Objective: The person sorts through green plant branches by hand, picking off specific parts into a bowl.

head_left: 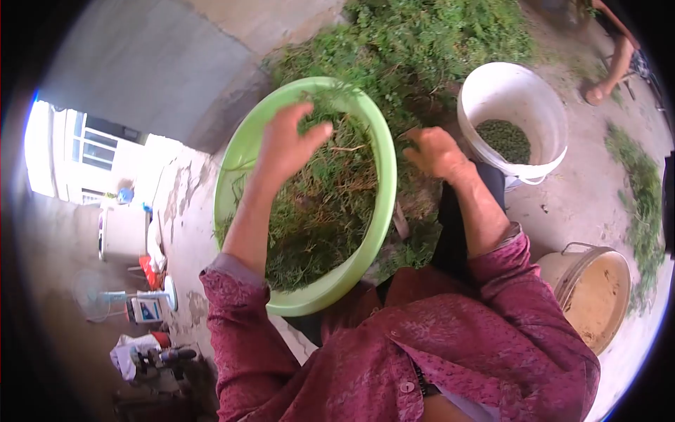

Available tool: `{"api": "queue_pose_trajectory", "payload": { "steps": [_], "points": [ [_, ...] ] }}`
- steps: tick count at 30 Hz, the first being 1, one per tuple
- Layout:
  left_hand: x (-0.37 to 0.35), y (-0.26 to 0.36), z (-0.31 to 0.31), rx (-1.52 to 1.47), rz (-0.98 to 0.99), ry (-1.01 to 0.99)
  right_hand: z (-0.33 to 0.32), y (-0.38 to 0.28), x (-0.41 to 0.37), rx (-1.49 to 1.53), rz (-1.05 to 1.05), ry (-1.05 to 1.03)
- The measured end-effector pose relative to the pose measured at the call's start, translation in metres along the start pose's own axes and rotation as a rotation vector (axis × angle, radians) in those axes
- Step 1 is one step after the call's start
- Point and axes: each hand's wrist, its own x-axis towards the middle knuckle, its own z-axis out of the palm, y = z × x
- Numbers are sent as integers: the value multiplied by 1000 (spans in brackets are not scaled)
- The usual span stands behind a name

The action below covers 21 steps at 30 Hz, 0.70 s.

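Observation:
A large light-green basin (389,165) holds a heap of cut green and brownish sprigs (316,225). Over the basin's upper left part is my left hand (292,144), its thumb and fingers spread apart with nothing visible between them. My right hand (436,151) is just outside the basin's right side, between it and a white bucket (555,133). Its fingers are bent toward the basin, and whether they hold anything is hidden. Small green pieces (503,141) lie in the bottom of the white bucket.
Leafy green branches (422,49) are piled on the ground beyond the basin. A tan bucket (598,295) lies at the lower right, near more strewn greenery (636,204). Another person's bare leg (619,67) shows at upper right. A fan (169,293) stands at left.

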Motion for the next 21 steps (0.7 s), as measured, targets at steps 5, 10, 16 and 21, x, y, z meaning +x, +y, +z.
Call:
{"api": "queue_pose_trajectory", "payload": {
  "steps": [5,10,16,21],
  "points": [
    [-77,-47,44,159,121,-138,10,-5,4,40,-15,7],
    [-91,-28,65,339,420,-214,21,-9,8,32,-35,-51],
    [-117,-49,65,310,485,-150,23,-4,8,21,2,-47],
    [-135,-60,76,295,354,-321,25,-9,19,-80,-19,-139]
  ]
}}
